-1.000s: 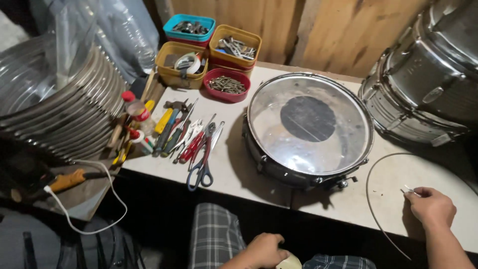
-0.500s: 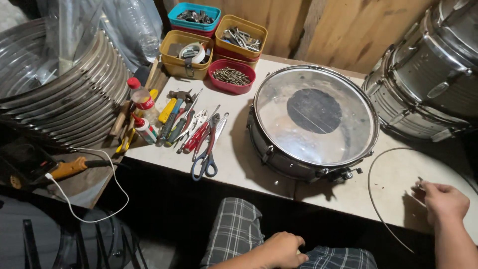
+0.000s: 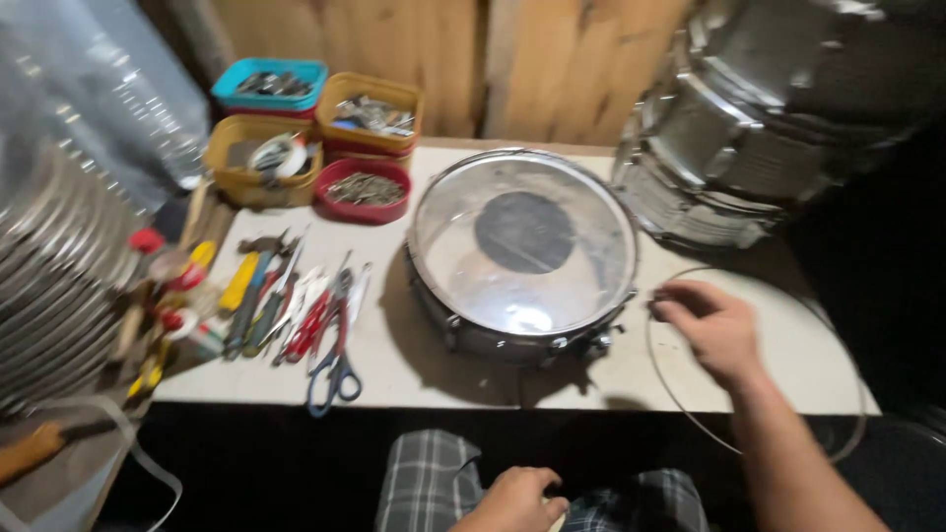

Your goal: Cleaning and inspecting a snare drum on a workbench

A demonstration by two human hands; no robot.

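Head view is looking down on a pale workbench (image 3: 414, 369) with a snare drum (image 3: 522, 256) lying flat at its middle, clear skin with a dark round patch facing up, so the rim and side lugs are within easy reach. Right hand (image 3: 711, 330) is resting on the bench just right of the drum, fingers curled loosely at a thin wire hoop (image 3: 680, 399) that is circling out past the bench edge; whether it is pinching the wire I cannot tell, blur is hiding the fingertips. Left hand (image 3: 512, 500) is sitting low on the plaid-trousered lap, half closed, seemingly holding nothing. Scissors (image 3: 335, 369), pliers and screwdrivers are lying fanned out left of the drum, handles toward the person, likely for a quick grab. Small tubs are grouping hardware at the back: a teal tub (image 3: 271, 81), two yellow tubs (image 3: 258, 158) and a red bowl of screws (image 3: 363, 189). More drum shells (image 3: 759, 128) are stacked on the right. No labels readable.
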